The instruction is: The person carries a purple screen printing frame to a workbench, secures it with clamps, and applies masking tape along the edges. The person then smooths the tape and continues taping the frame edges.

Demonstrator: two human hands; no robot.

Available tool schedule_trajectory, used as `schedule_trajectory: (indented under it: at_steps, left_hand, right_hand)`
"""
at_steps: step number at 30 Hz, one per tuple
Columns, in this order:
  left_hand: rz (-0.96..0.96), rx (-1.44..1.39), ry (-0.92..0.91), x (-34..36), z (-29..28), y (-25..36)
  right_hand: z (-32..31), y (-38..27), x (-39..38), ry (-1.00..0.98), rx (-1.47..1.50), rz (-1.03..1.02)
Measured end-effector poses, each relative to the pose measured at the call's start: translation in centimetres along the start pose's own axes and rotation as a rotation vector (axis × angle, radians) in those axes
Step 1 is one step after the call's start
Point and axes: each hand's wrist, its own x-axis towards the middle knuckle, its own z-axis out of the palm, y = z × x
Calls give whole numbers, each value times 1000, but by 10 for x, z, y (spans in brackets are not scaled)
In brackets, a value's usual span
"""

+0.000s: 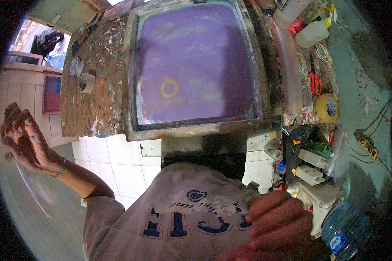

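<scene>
My left hand (28,139) is raised out at the far left, well away from the table, with its fingers loosely bent and apart and nothing visible in them. Close to my chest at the lower right is my right hand (278,219), dark and blurred. Its fingers are curled in, and whatever they may hold is hidden. Ahead of me a framed screen-printing screen (183,56) with purple mesh lies on the work table. A pale yellow ring-shaped mark (169,88) shows on its lower part. Neither hand touches the screen.
A tape roll (86,83) lies on the paint-spattered board (104,95) at left. On the right are red-handled scissors (314,83), a yellowish tape roll (326,108), a plastic bottle (312,34), a large water bottle (346,228) and a power strip (368,147) with cables.
</scene>
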Motion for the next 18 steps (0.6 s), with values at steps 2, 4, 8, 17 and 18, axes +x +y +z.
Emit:
schedule_trajectory:
  at_steps: [2,4,8,17,18]
  left_hand:
    - [19,134,-47,2,-7,7]
    - [4,202,-76,7,-21,26]
    - [-11,272,-24,17,-46,63]
    - [-223,1103,53,109,-145,-69]
    - [-355,1331,63,113,-136,-116]
  right_hand:
    - [4,1,1,-31,57,13]
    - [4,-3,3,-46,78,17]
    - [1,-6,3,-62,79,50]
    - [38,109,-61,-8,-213,550]
    - [44,119,-75,91,133,773]
